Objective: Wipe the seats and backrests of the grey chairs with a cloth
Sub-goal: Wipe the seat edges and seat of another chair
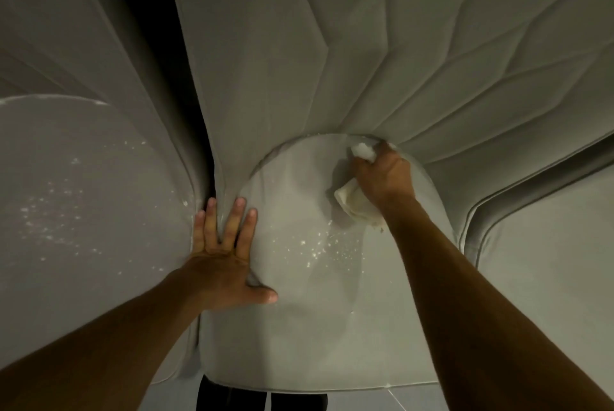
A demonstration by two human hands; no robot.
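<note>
Head view, nearest first: a strip of pale tiled floor [382,401] and dark chair legs [229,397] show under the front edge of the middle grey upholstered chair seat [315,327]. The left hand [226,254] lies flat on the left edge of that seat, fingers straight and spread, thumb stretched out to the side. Its fingertips reach the crease where this chair meets the neighbouring grey chair on the left [83,204].

Small white specks [315,251] are scattered over the middle of the seat, between the two hands, and similar specks dot the left chair's seat.

Farther back, the right hand [385,174] is curled round a crumpled cream cloth [355,204]. It presses the cloth into the rear of the seat, right where the seat meets the grey quilted backrest [332,61]. One end of the cloth bulges out beyond the fingers and the other trails beside the wrist.

A third grey chair seat [548,244] stands to the right. A dark gap [149,11] separates the left and middle backrests.
</note>
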